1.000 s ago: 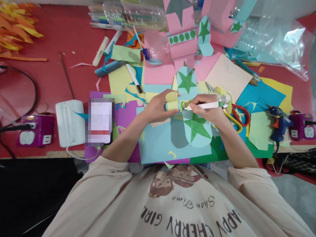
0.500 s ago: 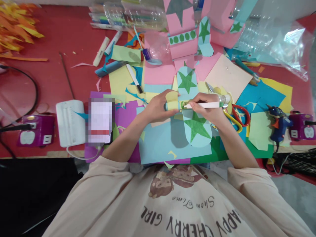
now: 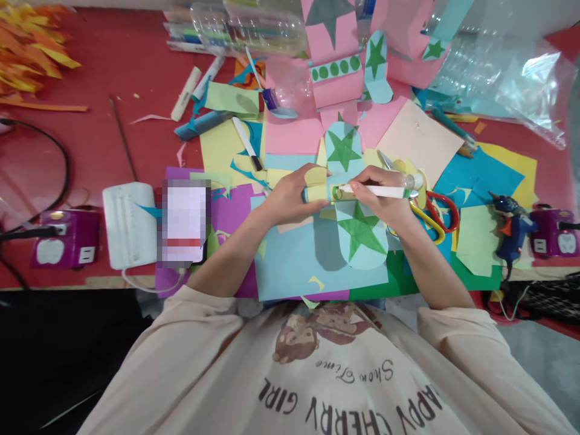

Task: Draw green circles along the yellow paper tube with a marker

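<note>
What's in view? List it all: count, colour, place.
table: 1, red, beneath
star craft: 1, blue, yellow and green, centre
marker: 1, white and green, centre
scissors: 1, red and yellow, right of centre
glue gun: 1, blue, right
sockets: 2, purple, either side
box: 1, white, left
phone: 1, pixelated, beside box
rod: 1, dark, behind box
paper strips: many, orange and yellow, far left
pens: many, mixed colours, left of centre
sheets: many, mixed colours, on table
bottles and bag: uncounted, clear, far side
cables: several, black and white, both sides
shirt: 1, cream, near side
left hand: 1, bare, holding star craft
right hand: 1, bare, holding marker
</note>
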Available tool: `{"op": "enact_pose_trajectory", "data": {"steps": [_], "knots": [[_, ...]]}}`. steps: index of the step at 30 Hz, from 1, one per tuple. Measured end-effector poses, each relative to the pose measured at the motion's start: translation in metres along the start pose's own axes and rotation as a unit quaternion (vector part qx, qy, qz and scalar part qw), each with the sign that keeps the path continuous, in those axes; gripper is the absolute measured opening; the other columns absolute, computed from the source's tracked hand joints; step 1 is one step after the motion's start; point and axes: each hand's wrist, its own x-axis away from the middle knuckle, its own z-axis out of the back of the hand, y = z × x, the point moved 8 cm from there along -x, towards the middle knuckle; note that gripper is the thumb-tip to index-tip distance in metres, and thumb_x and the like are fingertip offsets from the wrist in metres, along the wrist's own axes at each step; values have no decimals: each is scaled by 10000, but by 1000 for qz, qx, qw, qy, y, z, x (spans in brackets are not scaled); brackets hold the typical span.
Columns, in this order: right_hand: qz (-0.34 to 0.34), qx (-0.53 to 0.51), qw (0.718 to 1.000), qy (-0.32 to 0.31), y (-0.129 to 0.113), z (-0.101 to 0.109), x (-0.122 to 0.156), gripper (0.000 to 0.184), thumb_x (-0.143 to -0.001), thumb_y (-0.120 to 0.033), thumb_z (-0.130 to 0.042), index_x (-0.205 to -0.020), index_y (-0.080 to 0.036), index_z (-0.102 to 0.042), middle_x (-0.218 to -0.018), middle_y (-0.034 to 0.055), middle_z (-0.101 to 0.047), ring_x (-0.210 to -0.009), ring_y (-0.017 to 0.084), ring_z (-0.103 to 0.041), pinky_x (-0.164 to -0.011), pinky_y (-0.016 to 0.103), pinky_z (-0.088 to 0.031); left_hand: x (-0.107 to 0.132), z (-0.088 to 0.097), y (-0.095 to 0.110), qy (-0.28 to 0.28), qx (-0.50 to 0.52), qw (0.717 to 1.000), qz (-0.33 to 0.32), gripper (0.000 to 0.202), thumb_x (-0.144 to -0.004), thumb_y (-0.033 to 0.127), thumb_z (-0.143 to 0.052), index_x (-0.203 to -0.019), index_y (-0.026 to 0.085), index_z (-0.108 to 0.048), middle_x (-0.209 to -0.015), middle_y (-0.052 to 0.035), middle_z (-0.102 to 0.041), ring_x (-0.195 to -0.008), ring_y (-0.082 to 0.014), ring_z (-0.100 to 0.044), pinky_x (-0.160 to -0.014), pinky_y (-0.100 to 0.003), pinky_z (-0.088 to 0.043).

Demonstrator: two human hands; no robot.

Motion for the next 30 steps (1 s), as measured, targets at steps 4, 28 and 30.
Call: {"op": "enact_pose_trajectory", "data": {"steps": [4,28,30], "knots": [[-8,6,1000,-5,1,0,0,183,-822,-259,-606,-652,-199,-573,-545,-44,-559,-501,81,-455,-478,251,-334,0,-1,-1,-5,-14,1000,0,544,-794,453,-618,-1240,144,-579,-1251,-116,-639,-1142,-266,-628,-996,-373,-496],[6,-5,998,-54,1,-4,0,200,-793,-234,-594,-602,-193,-549,-520,-43,-537,-484,73,-415,-470,245,-313,0,1,1,-2,-6,1000,7,546,-787,456,-613,-1234,143,-585,-1248,-121,-645,-1146,-272,-628,-1000,-383,-497],[5,-3,999,-51,1,-4,-1,213,-795,-246,-592,-596,-195,-537,-519,-43,-531,-482,73,-411,-470,245,-314,0,1,2,3,-6,1000,-2,536,-793,449,-609,-1228,136,-588,-1238,-122,-649,-1134,-269,-635,-990,-379,-501]]}}
